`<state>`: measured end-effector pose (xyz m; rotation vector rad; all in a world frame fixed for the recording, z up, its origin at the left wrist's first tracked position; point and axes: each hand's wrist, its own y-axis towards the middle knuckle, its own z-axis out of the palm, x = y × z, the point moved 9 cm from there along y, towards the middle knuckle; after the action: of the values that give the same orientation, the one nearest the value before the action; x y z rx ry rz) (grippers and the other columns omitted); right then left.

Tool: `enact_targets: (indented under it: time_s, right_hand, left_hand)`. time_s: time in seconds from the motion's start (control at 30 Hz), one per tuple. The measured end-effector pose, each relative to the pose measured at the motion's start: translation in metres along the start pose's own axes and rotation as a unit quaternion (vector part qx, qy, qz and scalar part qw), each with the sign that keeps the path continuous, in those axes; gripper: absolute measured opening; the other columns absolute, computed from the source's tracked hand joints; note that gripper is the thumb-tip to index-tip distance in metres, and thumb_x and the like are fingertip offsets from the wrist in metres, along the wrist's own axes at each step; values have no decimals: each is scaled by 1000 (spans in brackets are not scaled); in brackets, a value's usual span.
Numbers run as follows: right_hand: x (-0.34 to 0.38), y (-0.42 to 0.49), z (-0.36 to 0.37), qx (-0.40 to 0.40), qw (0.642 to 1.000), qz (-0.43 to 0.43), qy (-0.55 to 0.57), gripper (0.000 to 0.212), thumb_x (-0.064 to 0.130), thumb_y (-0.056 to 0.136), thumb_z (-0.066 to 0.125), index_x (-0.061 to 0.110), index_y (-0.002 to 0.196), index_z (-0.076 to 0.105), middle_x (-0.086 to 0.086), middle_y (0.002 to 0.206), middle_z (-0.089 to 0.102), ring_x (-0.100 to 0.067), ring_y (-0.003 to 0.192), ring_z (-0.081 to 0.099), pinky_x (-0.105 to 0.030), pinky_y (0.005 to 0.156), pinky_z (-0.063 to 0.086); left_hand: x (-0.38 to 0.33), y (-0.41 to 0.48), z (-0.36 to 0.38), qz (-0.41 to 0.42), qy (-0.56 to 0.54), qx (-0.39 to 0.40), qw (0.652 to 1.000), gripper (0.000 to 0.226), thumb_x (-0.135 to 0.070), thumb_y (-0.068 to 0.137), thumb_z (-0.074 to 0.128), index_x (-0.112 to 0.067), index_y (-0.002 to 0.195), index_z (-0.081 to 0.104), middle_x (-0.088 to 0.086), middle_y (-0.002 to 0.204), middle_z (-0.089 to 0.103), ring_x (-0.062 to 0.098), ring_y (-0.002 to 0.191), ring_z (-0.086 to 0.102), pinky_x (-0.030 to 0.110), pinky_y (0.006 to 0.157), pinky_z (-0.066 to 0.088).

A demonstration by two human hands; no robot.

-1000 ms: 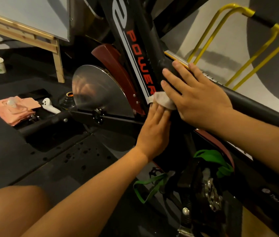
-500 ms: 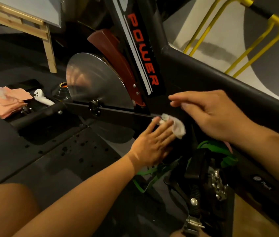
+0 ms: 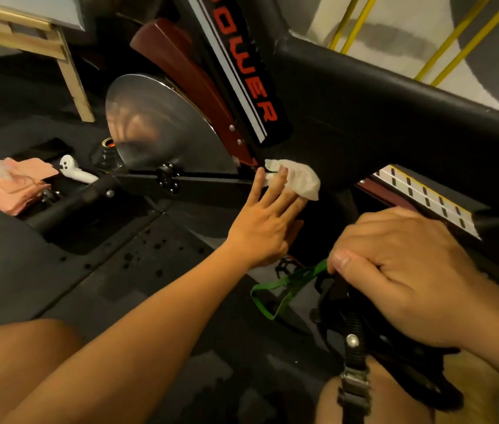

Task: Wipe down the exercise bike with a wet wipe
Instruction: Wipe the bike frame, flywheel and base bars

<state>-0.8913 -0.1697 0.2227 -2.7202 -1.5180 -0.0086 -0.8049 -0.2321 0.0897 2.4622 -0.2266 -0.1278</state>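
Fingers (image 3: 272, 197) of the left hand (image 3: 268, 228) lie straight and close together, pressing the wet wipe (image 3: 298, 179) against the exercise bike (image 3: 364, 111) where the down tube (image 3: 236, 56) meets the low black strut (image 3: 211, 186). The wipe sits bunched just ahead of and above that hand, under the fingertips. From there the strut's long axis runs leftward toward the hub of the silver flywheel (image 3: 162, 130), so a stroke along it would likely go left, away from the body. The right hand (image 3: 404, 276) is lower and well apart from the wipe, its fingers curled round the black pedal (image 3: 352, 325), probably to steady it. Red letters "OWER" read along the down tube beside white stripes, with the first letter cut off at the top edge. A white and yellow scale strip (image 3: 425, 197) carries black slots but no legible figures.
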Motion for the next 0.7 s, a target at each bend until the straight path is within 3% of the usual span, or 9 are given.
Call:
enact_targets:
  time_s: [0.13,0.3,0.43,0.57,0.7]
  right_hand:
    - [2,1,3,34,999,1,-18,52,52,95,17,30,64,53,13,62,52,-3,71,49,-29,80,40]
    - [4,1,4,79,996,-4,-52,61,55,90,6,30,75,59,12,71,56,-1,78,49,-24,89,36]
    - [1,-6,3,69,997,-1,-32,55,54,92,13,31,65,55,13,64,53,0,74,48,-20,84,31]
    - [-9,-17,4,44,998,10,-31,47,50,95,23,34,64,55,16,64,52,-1,72,50,-21,85,33]
    - [-21,-31,8,61,997,33,-37,48,51,93,22,32,65,56,16,67,55,-3,74,52,-20,86,30]
  left_hand:
    - [-11,-8,8,41,36,32,998,66,-36,82,65,-8,140,49,19,145,47,43,145,12,64,118,4]
    - [0,-3,-3,79,62,37,994,69,-33,76,69,-10,139,50,18,143,49,38,145,13,66,116,12]
    - [8,-3,-4,93,69,35,993,68,-31,76,69,-14,140,50,15,147,47,27,147,2,65,117,6]
    - [8,-3,-1,90,63,31,993,63,-30,77,68,-15,138,55,14,148,47,32,148,11,66,116,5]
    - [6,-1,-5,76,46,3,996,58,-25,78,69,-13,133,58,15,144,51,36,145,20,68,115,10]
